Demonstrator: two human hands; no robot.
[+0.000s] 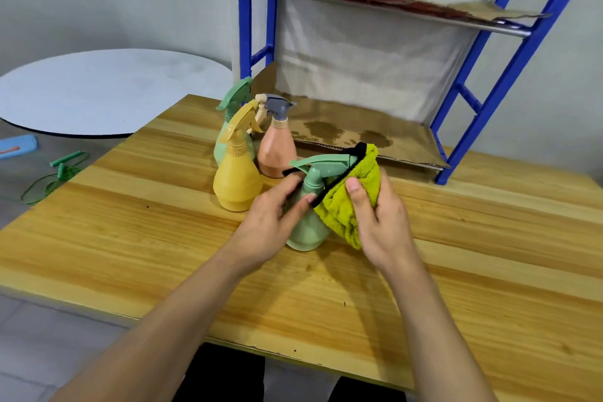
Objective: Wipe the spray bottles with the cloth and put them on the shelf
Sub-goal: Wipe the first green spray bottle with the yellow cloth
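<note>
Hands meet over the wooden surface (137, 238), both forearms reaching in from the bottom edge. The left hand (267, 222) is turned palm inward, its fingers (295, 206) curled around the neck of the green spray bottle (308, 225), which stands upright on the surface. The right hand (385, 215) holds the yellow-green cloth (355, 202), thumb on the near side and the other fingers hidden behind it, pressing the cloth against the right side of the bottle and its trigger head. Just beyond the left fingers stand three more bottles close together: a yellow bottle (236, 179), a peach bottle (277, 150) and a second green bottle (233, 111). Behind the right fingers is the blue shelf (489, 81), with stained cardboard (352, 130) on its lowest level.
</note>
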